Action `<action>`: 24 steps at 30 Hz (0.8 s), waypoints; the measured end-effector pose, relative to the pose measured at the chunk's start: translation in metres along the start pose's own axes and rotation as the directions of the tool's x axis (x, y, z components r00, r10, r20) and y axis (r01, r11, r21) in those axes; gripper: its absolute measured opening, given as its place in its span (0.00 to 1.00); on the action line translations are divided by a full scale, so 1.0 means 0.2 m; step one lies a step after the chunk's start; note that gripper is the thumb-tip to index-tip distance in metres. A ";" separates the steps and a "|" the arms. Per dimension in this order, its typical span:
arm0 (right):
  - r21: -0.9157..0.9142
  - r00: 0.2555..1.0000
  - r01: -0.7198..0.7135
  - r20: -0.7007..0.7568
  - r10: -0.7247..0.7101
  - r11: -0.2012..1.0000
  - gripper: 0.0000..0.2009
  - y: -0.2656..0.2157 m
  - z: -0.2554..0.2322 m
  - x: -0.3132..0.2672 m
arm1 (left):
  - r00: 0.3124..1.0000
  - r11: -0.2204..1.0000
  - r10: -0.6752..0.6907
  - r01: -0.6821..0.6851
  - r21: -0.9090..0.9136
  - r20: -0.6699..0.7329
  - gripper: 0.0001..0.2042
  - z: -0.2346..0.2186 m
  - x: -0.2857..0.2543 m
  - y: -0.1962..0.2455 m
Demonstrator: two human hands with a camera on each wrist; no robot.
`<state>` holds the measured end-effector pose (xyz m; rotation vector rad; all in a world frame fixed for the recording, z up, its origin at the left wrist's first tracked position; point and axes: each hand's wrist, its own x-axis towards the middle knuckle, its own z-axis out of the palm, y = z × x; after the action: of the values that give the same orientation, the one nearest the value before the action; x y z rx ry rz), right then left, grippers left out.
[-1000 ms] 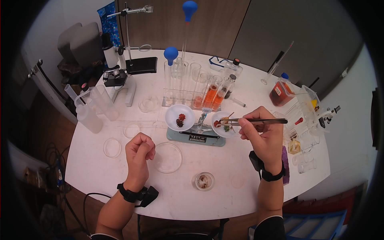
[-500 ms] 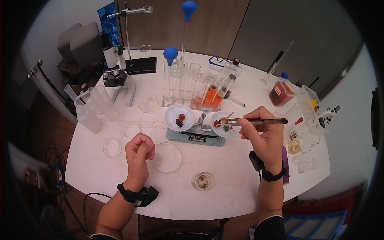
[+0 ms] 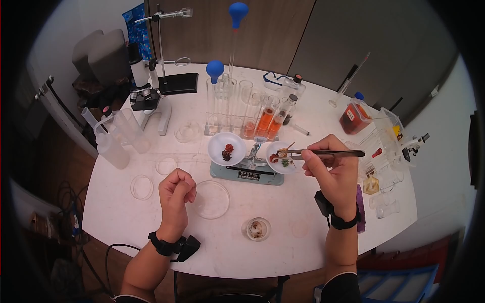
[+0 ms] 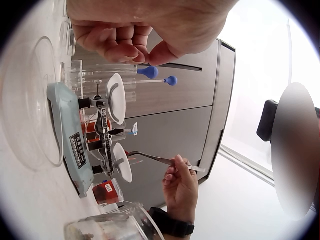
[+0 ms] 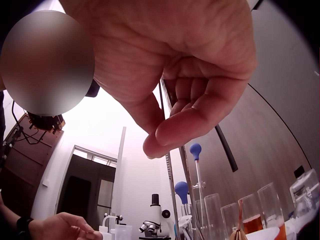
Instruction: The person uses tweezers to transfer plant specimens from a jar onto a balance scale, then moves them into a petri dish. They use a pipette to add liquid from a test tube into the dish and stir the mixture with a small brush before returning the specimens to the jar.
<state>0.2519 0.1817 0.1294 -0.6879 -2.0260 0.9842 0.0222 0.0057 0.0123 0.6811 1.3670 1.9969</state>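
Note:
My right hand (image 3: 333,174) pinches metal tweezers (image 3: 337,152) between thumb and fingers. Their bent tips reach down into the right white pan (image 3: 276,167) of a pan balance (image 3: 222,171), at reddish-brown pieces beside thin stalks and green bits. On the left pan (image 3: 216,146) lie small red and dark dried pieces. My left hand (image 3: 177,194) hangs with loosely curled fingers, holding nothing, beside a clear petri dish (image 3: 214,216). In the left wrist view, the tweezers (image 4: 150,156) slant down to the farther pan (image 4: 123,165).
A small glass jar (image 3: 246,233) with brownish-white contents stands near the front edge. Behind the balance is a rack of test tubes (image 3: 266,121), some with orange liquid. A microscope (image 3: 146,98) and plastic bottles (image 3: 113,150) stand left; a red-filled container (image 3: 352,121) and glassware stand right.

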 end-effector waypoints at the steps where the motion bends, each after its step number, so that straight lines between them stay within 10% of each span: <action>1: -0.004 1.000 0.001 0.011 -0.001 1.000 0.07 0.00 0.00 0.00 | 1.000 1.000 0.001 -0.001 -0.001 0.002 0.05 0.00 0.00 0.00; 24: 0.038 0.999 -0.005 -0.042 0.007 0.999 0.09 0.01 0.00 0.00 | 1.000 1.000 0.002 -0.002 -0.004 0.001 0.05 0.00 0.00 0.00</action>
<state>0.2511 0.1828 0.1287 -0.6890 -1.9649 1.0015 0.0218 0.0053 0.0122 0.6824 1.3622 1.9995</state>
